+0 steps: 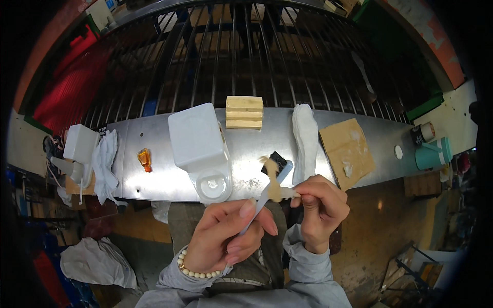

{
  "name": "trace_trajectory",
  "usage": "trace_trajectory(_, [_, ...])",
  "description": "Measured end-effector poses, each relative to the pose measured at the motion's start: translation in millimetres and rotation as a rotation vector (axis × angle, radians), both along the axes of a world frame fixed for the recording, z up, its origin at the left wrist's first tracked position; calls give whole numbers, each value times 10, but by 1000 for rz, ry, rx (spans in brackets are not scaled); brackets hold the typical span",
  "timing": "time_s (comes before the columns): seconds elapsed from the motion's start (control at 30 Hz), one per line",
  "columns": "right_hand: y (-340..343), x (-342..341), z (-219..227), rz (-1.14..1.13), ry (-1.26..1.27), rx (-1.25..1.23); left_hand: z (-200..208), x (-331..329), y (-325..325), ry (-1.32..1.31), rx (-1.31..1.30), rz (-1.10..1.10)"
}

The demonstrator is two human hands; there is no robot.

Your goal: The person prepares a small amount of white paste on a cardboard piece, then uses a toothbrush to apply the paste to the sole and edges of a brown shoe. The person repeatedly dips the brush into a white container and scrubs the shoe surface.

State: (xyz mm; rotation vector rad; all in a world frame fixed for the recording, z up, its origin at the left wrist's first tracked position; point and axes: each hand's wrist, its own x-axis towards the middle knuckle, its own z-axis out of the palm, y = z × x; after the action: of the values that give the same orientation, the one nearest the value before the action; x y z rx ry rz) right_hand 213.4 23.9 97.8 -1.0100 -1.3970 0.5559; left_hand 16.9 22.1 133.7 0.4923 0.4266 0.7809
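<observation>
My left hand (228, 231), with a beaded bracelet at its wrist, grips a flat pale blue-grey strip (261, 204) that slants up to the right. A ragged tan piece (275, 191) lies against the strip's upper part; its material is unclear. At that piece's right end, my right hand (321, 205) is closed in a pinch on a small whitish bit. Beyond the fingers a black square pad (277, 160) rests on the metal bench (154, 182). Left of the hands stands a glossy white piece (195, 138) shaped like a small toilet, its round bowl towards me.
Along the bench are an amber bottle (145, 159), a stepped wooden block (244, 113), a folded white cloth (305, 143), smeared cardboard (346, 151) and a teal mug (433, 154). White gloves (106, 167) lie at left. Metal bars (246, 61) run behind the bench.
</observation>
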Motion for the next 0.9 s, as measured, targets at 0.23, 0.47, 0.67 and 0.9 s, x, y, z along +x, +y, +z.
trace_trajectory(0.23, [-65, 29, -13, 201, 262, -208, -19, 18, 43, 40, -35, 19])
trace_trajectory(0.47, [63, 4, -38, 57, 17, 35, -39, 5, 65, 4, -70, -1])
trace_trajectory(0.67, [-13, 121, 57, 92, -131, -154, -44, 55, 45, 375, 196, 127])
trace_trajectory(0.9, [-52, 24, 161, -19, -46, -215, -58, 143, 19, 888, 557, 415])
